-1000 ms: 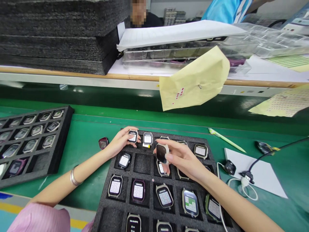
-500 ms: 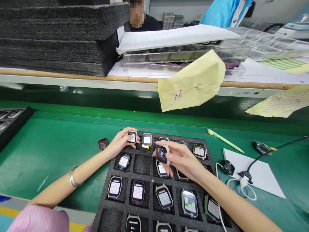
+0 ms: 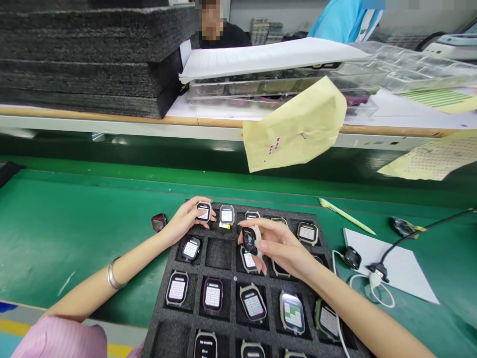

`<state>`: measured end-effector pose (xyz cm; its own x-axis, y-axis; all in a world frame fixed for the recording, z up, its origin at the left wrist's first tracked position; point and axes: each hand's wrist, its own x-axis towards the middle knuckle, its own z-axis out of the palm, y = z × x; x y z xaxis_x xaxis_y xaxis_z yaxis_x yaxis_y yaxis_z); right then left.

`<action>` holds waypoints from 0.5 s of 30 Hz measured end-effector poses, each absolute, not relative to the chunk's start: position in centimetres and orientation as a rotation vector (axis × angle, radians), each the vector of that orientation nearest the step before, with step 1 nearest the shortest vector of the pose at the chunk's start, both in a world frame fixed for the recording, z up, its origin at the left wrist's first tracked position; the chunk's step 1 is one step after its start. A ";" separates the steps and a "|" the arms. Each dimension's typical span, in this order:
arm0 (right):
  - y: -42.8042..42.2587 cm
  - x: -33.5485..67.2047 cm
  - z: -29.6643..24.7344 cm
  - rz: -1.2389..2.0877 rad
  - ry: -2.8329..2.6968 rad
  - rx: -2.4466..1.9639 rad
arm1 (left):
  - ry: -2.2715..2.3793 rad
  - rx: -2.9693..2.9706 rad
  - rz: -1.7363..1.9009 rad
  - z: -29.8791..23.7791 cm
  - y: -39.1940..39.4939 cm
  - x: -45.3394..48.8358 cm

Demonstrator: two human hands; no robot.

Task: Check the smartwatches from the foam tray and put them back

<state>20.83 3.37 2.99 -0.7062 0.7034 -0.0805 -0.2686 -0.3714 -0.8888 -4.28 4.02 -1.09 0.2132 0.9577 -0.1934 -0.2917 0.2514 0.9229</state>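
My left hand (image 3: pixel 192 215) is closed around a light-framed smartwatch body (image 3: pixel 203 212) at the top left of the black foam tray (image 3: pixel 228 271); the thumb lies on its lit screen. Above the tray, my right hand (image 3: pixel 274 241) grips another smartwatch body (image 3: pixel 250 239) by its edges, its dark screen showing a small picture. Strapless watches sit in many of the tray's pockets, most with white grids on their screens. Beneath my right hand lies a watch (image 3: pixel 249 258), partly covered. A purple-framed watch (image 3: pixel 213 294) rests in a lower pocket.
Left of the tray, a dark red watch (image 3: pixel 159 222) lies on the green table. To the right are a green pen (image 3: pixel 346 216), white paper (image 3: pixel 406 268) and charging cables (image 3: pixel 378 273). Black foam (image 3: pixel 82 74) is stacked on the shelf, where a yellow paper (image 3: pixel 296 129) hangs. People stand behind.
The watch in my right hand has turned, its screen now angled further to the side. My left hand stays put. The dark tray at the far left has slid mostly out of view.
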 end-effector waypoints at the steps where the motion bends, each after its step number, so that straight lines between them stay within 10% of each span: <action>1: 3.4 20.9 3.0 2.104 -1.249 -0.605 | 0.944 0.892 1.050 -1.1 4.0 -4.3; 15: 3.1 20.8 3.1 2.086 -1.221 -0.638 | 0.949 0.873 1.060 -1.0 4.0 -4.2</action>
